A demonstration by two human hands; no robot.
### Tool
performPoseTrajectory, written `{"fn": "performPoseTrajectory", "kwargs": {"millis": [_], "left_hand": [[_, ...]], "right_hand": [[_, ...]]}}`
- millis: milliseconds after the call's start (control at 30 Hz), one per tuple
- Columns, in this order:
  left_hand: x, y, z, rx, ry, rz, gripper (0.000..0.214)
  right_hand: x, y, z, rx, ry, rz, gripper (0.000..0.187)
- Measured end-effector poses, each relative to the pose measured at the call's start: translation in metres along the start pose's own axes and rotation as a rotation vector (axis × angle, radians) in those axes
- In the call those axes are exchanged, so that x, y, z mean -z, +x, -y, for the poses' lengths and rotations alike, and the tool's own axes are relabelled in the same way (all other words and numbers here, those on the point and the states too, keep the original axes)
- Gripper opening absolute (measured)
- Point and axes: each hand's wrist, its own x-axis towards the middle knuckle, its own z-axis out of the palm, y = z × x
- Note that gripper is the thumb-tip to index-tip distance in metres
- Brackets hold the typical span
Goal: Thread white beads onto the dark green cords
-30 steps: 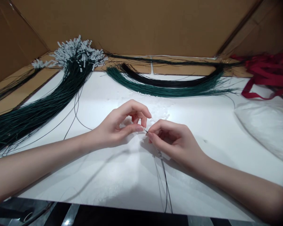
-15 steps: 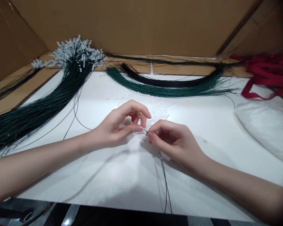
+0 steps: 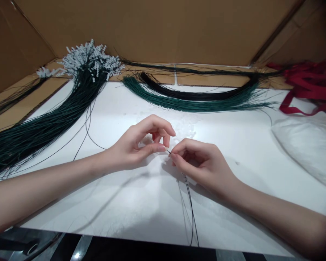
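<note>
**Thin wire pinched at the middle of the sheet**

My right hand grips a wire between thumb and forefinger, just short of its tip. The wire is dark, hair-thin and almost straight; it runs from my fingers to the sheet's near edge. A few tiny white beads sit on it just below my hand. My left hand is pinched thumb to finger right at the wire's tip; whether anything lies between them I cannot tell.

The sheet is white, smooth and flat. A scatter of clear beads lies at its middle. A thick green bundle crosses its left edge, its far ends tipped with white beads. A curved green and black bundle lies along its far edge. Red ribbon lies off its far right corner and a filmy bag on its right side. The near middle of the sheet is open.
</note>
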Motion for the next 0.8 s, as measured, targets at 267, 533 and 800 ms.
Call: {"fn": "performPoseTrajectory", "kwargs": {"millis": [267, 533, 800], "left_hand": [[0.0008, 0.0006, -0.001, 0.011, 0.004, 0.005, 0.025], [0.0015, 0.001, 0.0004, 0.002, -0.008, 0.01, 0.027], [0.0014, 0.0009, 0.0004, 0.005, -0.011, 0.015, 0.028]], "right_hand": [[-0.0003, 0.0021, -0.0002, -0.001, 0.003, -0.008, 0.011], [-0.0002, 0.0006, -0.0002, 0.0, 0.002, -0.008, 0.011], [0.0003, 0.0016, 0.0004, 0.0, -0.007, -0.003, 0.011]]}}
